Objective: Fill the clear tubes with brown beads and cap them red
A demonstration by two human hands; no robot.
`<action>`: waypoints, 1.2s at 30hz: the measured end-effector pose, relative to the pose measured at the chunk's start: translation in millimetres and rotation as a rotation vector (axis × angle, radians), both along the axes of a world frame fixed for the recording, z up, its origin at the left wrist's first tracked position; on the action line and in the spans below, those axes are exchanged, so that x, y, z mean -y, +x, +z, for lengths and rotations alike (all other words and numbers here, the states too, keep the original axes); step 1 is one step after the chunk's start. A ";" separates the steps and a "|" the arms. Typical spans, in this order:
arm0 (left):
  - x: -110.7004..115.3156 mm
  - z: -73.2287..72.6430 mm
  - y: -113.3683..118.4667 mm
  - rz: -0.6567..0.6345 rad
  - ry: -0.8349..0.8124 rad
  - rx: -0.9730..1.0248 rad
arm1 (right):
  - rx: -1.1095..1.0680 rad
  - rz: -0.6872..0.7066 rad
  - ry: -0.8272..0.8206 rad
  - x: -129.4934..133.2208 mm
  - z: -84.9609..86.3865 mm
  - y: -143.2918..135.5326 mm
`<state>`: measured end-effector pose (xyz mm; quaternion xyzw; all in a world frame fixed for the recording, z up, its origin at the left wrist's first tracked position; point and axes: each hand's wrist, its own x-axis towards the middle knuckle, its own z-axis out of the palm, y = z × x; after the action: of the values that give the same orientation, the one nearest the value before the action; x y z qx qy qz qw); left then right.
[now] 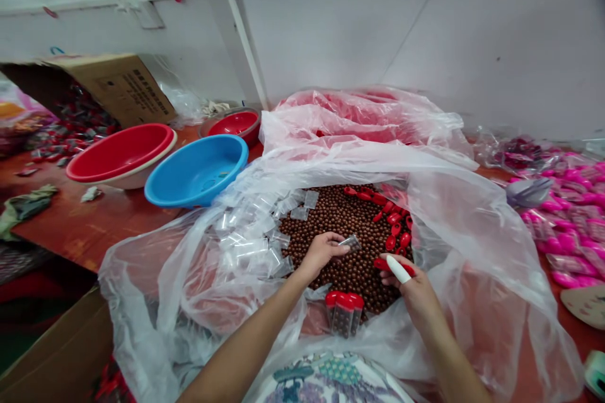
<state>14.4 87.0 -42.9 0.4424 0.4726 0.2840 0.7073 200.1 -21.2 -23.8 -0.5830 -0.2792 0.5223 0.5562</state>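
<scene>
My left hand (324, 253) pinches a small clear plastic tube (350, 242) over a bed of brown chocolate-like balls (326, 214). To its right, my right hand (410, 286) grips a red plastic cap (380, 263); a white finger cot (397, 269) covers one finger. More red caps (396, 219), some spoon-shaped, lie along the right side of the balls. Empty clear tubes (250, 233) are heaped on the left. Just in front of me stand several red-capped tubes (344, 313) with brown balls inside.
A translucent plastic sheet (454, 227) surrounds the balls. Blue basin (196, 170) and red basin (121, 150) sit at left, near a tipped cardboard box (127, 91). Pink packets (574, 214) lie at right. Behind is a bag of red pieces (363, 116) against the wall.
</scene>
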 end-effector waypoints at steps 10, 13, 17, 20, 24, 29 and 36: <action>26.8 38.2 -27.6 0.060 -0.026 0.166 | -0.183 0.021 0.035 -7.1 14.7 -10.3; 39.9 44.1 -34.9 0.076 -0.105 0.197 | -0.162 0.102 0.048 -12.5 20.6 -22.0; 50.7 46.2 -39.7 0.118 -0.155 0.169 | 0.046 0.220 0.139 -18.2 26.9 -35.4; 53.7 47.4 -40.5 0.097 -0.175 0.172 | 0.248 0.319 0.262 -19.8 30.5 -41.9; 56.1 47.6 -40.3 0.098 -0.194 0.188 | 0.422 0.415 0.318 -18.7 32.3 -44.1; 58.6 44.8 -41.0 0.151 -0.200 0.205 | 0.523 0.401 0.340 -15.0 29.0 -38.6; 62.8 39.1 -35.5 0.145 -0.138 0.160 | 0.294 0.287 0.130 -13.4 28.7 -44.5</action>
<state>-21.1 24.3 -3.8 0.3332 0.4637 0.3359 0.7490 155.7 -7.8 4.9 -0.5699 -0.4705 0.4864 0.4661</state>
